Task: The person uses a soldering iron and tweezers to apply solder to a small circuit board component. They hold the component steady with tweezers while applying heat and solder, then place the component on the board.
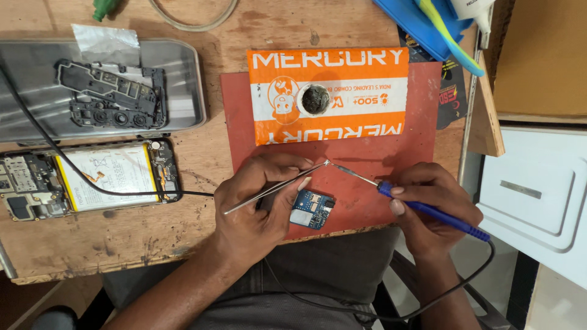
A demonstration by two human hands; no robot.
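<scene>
My left hand (257, 198) pinches thin metal tweezers (275, 186) whose tips reach up and right over the red mat (367, 153). My right hand (431, 205) grips a blue-handled soldering iron (428, 211); its metal tip (342, 170) meets the tweezer tips at about the same spot. Below the left fingers, a small blue circuit board (312, 209) lies on the mat near its front edge. Whatever sits between the tweezer tips is too small to make out.
An orange and white box (367, 79) holding a round dark tin (315, 99) lies at the mat's far side. At left sit an opened phone with its battery showing (104, 177), a phone back cover holding a black inner frame (110, 91), and a black cable (73, 168).
</scene>
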